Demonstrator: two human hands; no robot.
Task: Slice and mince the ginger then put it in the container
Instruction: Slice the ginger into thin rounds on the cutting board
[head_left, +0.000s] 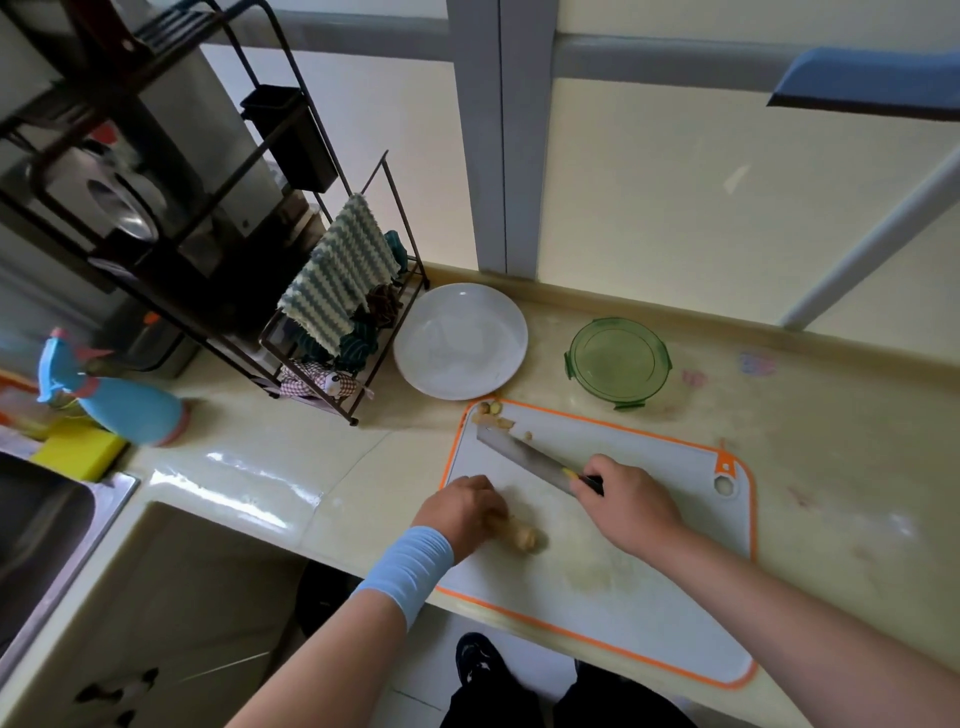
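A pale knob of ginger (527, 538) lies on the white cutting board with an orange rim (675, 613). My left hand (462, 512) grips its left end. My right hand (631, 501) holds the dark handle of a knife (524, 454) whose blade points up-left, away from the ginger. Small ginger scraps (496, 413) lie at the board's far left corner by the blade tip. A faint heap of cut ginger (592, 577) sits on the board in front of the knob. The green container (618, 362) stands closed behind the board.
A white plate (460, 340) sits behind the board's left corner. A black dish rack with cloths (337, 291) stands to the left, a blue spray bottle (122, 402) and a yellow sponge (78, 449) beside the sink (47, 525). The counter edge runs under the board.
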